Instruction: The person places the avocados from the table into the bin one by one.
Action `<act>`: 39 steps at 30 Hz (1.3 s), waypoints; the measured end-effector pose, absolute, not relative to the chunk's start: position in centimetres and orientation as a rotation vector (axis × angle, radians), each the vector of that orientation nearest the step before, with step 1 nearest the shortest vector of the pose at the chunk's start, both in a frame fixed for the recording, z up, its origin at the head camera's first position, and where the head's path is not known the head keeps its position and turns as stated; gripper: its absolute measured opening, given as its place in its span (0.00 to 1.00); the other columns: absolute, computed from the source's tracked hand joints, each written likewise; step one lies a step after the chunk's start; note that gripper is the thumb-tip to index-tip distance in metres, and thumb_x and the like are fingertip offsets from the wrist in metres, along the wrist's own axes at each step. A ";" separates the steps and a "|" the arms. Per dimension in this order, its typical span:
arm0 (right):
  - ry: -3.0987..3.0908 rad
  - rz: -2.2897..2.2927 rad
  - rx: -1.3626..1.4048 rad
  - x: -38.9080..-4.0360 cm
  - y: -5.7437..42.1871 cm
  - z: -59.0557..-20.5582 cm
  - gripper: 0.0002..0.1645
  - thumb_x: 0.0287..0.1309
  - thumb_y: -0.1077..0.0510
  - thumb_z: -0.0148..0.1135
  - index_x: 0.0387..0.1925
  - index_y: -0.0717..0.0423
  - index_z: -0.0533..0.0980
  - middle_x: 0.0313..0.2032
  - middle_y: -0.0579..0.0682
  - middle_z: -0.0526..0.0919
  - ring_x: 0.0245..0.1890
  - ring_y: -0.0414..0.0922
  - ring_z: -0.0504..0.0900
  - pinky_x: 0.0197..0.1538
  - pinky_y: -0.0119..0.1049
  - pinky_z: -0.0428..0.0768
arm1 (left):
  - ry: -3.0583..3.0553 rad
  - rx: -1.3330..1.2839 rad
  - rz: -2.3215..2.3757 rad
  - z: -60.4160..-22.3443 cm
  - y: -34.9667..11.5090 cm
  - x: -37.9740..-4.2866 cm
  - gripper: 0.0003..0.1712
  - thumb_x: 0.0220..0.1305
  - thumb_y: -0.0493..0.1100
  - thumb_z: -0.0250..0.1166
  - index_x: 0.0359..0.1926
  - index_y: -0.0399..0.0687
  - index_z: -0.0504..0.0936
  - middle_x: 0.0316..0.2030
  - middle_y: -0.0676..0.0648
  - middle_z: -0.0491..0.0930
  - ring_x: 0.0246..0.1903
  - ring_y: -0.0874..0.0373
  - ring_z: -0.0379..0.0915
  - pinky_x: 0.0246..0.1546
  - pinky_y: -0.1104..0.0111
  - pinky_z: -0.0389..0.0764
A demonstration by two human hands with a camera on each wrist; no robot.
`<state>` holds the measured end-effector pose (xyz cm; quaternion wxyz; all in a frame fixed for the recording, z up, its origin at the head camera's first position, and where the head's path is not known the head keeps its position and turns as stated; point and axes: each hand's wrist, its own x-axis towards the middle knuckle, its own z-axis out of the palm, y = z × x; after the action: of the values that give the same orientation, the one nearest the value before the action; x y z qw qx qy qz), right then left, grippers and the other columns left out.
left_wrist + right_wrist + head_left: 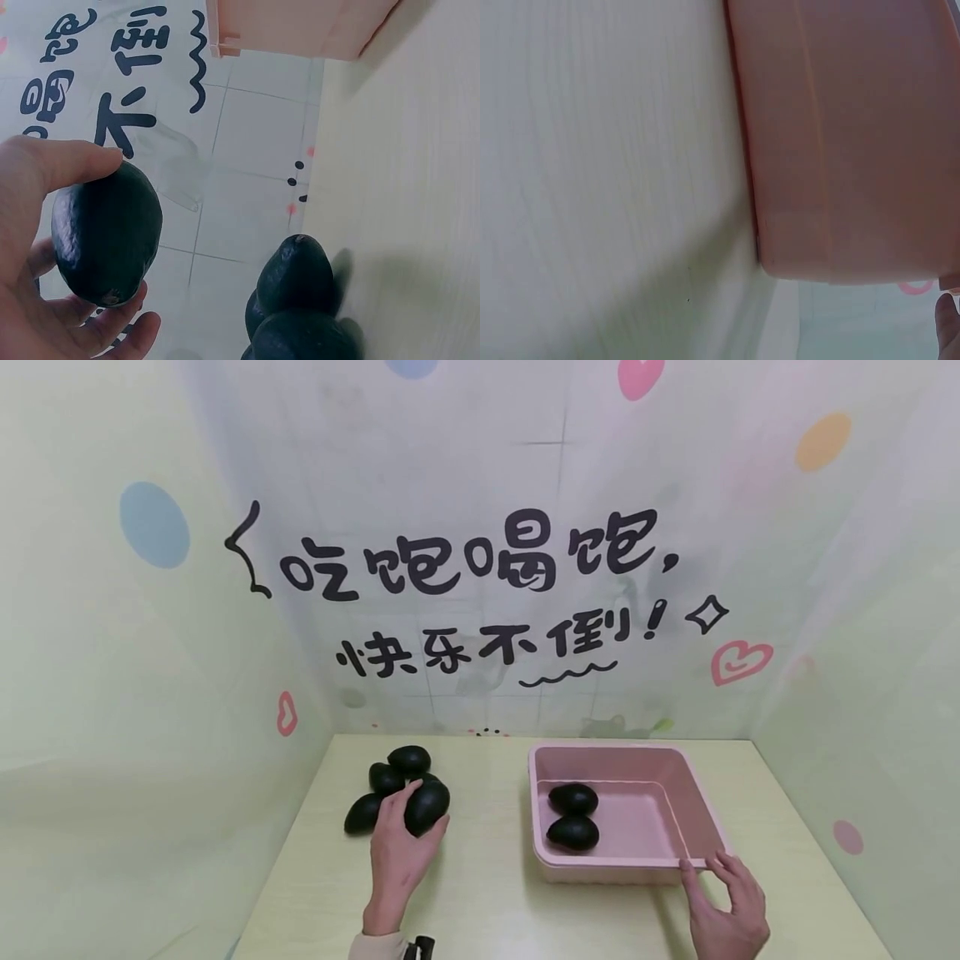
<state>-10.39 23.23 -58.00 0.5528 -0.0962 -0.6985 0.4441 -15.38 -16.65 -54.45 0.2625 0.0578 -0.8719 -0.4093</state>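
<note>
My left hand (402,839) grips a dark avocado (109,232), its thumb on one side and its fingers curled round the other. In the left wrist view this avocado is held apart from the other avocados (296,277). Those others lie grouped on the table at the left, partly hidden behind the hand in the head view. On the right stands a pink bin (622,862) with two avocados (573,832) along its left inner side. At the bin's near right corner, my right hand (727,906) pinches the rim between thumb and fingers.
The pale wood-look table (487,902) carries the pile and the bin. Behind it and on both sides hang printed sheets (480,693) with dark lettering, dots and hearts.
</note>
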 end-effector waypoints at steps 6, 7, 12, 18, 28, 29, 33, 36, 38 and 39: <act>-1.665 1.039 -0.214 -10.3 23.2 -57.9 0.18 0.33 0.79 0.79 0.34 0.78 0.85 0.43 0.68 0.90 0.56 0.25 0.80 0.64 0.21 0.73 | -2.342 0.130 -1.091 -54.2 -16.5 -15.6 0.37 0.52 0.45 0.83 0.65 0.53 0.83 0.57 0.39 0.82 0.58 0.38 0.80 0.54 0.42 0.81; -1.665 1.039 -0.213 -10.3 23.1 -57.8 0.18 0.33 0.79 0.79 0.34 0.78 0.85 0.43 0.69 0.90 0.56 0.25 0.80 0.64 0.21 0.73 | -2.342 0.124 -1.090 -54.2 -16.5 -15.6 0.37 0.53 0.45 0.83 0.65 0.53 0.83 0.57 0.39 0.82 0.58 0.38 0.80 0.54 0.42 0.80; -1.659 1.035 -0.215 -10.1 23.0 -57.6 0.17 0.33 0.79 0.79 0.33 0.79 0.85 0.42 0.73 0.89 0.56 0.25 0.80 0.63 0.20 0.73 | -2.345 0.106 -1.091 -53.9 -16.4 -15.8 0.37 0.53 0.45 0.83 0.65 0.53 0.83 0.57 0.40 0.82 0.58 0.39 0.80 0.54 0.43 0.80; -1.660 1.037 -0.210 -10.1 22.9 -57.3 0.18 0.33 0.79 0.79 0.33 0.79 0.85 0.42 0.73 0.88 0.56 0.25 0.80 0.63 0.20 0.72 | -2.346 0.092 -1.091 -53.5 -16.1 -15.9 0.38 0.52 0.46 0.84 0.65 0.53 0.83 0.58 0.39 0.81 0.58 0.37 0.80 0.55 0.42 0.81; -1.646 1.027 -0.165 -10.1 23.0 -57.0 0.17 0.34 0.78 0.78 0.33 0.79 0.85 0.42 0.76 0.87 0.56 0.26 0.81 0.63 0.21 0.73 | -2.316 0.040 -1.077 -53.3 -15.6 -16.0 0.37 0.52 0.45 0.83 0.64 0.50 0.83 0.55 0.39 0.82 0.54 0.40 0.82 0.51 0.44 0.82; -1.645 1.028 -0.163 -10.1 23.0 -57.0 0.17 0.34 0.78 0.78 0.33 0.79 0.85 0.42 0.76 0.87 0.56 0.26 0.81 0.63 0.21 0.73 | -2.316 0.035 -1.078 -53.2 -15.5 -16.1 0.37 0.52 0.45 0.83 0.64 0.50 0.83 0.55 0.39 0.82 0.54 0.40 0.82 0.51 0.44 0.82; -1.647 1.027 -0.156 -10.1 23.0 -57.0 0.16 0.35 0.77 0.78 0.32 0.79 0.85 0.41 0.76 0.87 0.56 0.26 0.81 0.64 0.21 0.73 | -2.320 0.033 -1.091 -53.1 -15.3 -16.1 0.37 0.52 0.45 0.83 0.65 0.51 0.83 0.56 0.39 0.82 0.55 0.39 0.82 0.52 0.44 0.82; -1.651 1.022 -0.154 -10.1 23.0 -57.2 0.16 0.35 0.77 0.78 0.32 0.79 0.85 0.41 0.76 0.87 0.56 0.25 0.81 0.64 0.21 0.73 | -2.326 0.034 -1.101 -53.1 -15.2 -16.1 0.37 0.52 0.45 0.83 0.64 0.50 0.83 0.57 0.39 0.82 0.56 0.38 0.82 0.53 0.43 0.81; -1.656 1.025 -0.158 -10.2 23.1 -57.3 0.16 0.35 0.77 0.79 0.32 0.79 0.85 0.41 0.75 0.87 0.56 0.25 0.80 0.63 0.21 0.73 | -2.325 0.025 -1.104 -53.0 -15.1 -16.1 0.37 0.52 0.45 0.83 0.64 0.48 0.83 0.58 0.39 0.82 0.56 0.38 0.81 0.53 0.43 0.81; -1.658 1.025 -0.160 -10.2 23.1 -57.3 0.16 0.35 0.77 0.79 0.32 0.79 0.85 0.41 0.75 0.87 0.55 0.25 0.80 0.63 0.21 0.73 | -2.323 0.016 -1.106 -53.0 -15.0 -16.1 0.37 0.52 0.45 0.83 0.64 0.48 0.83 0.58 0.39 0.82 0.57 0.38 0.81 0.54 0.43 0.81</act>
<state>-10.16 23.11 -57.33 0.5588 -0.0680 -0.7029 0.4348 -16.10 -14.96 -53.01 0.2805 0.0060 -0.8666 -0.4126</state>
